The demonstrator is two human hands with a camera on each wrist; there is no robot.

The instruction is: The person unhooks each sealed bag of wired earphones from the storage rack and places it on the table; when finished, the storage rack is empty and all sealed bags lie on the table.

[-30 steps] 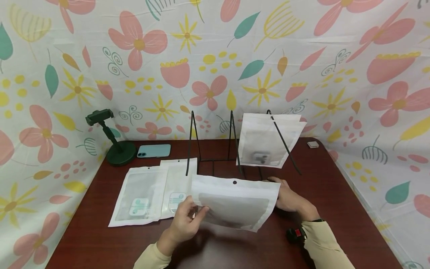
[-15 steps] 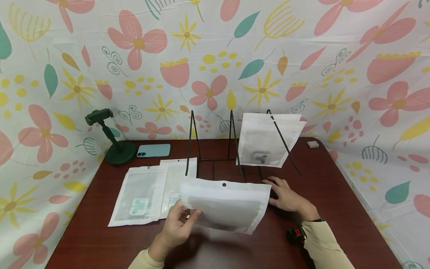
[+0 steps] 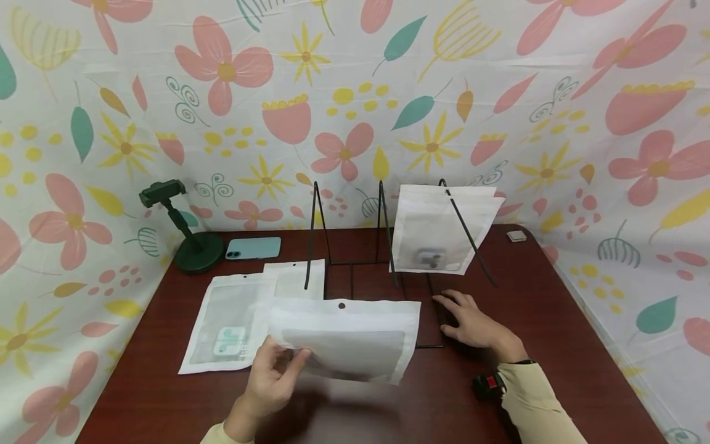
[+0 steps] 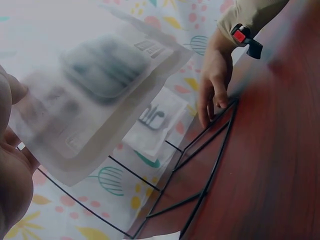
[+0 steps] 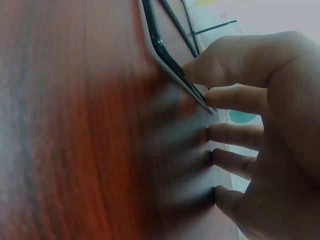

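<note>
My left hand pinches the left edge of a white translucent zip pouch with a round hang hole, lifted above the table. A blurred rounded-square case print shows on that pouch in the left wrist view. Beside the base of a black wire rack lies my right hand, fingers spread on the table. In the right wrist view its thumb touches the base wire. Similar pouches hang on the rack's right prong.
Two more pouches lie overlapping at left, a front one and a partly hidden one. Behind them are a light-blue phone and a green phone stand. A small white square item lies at back right.
My left hand has carried the pouch leftward, away from my right hand, covering more of one lying pouch. The right hand has stayed by the rack base, with its fingers now spread in view.
</note>
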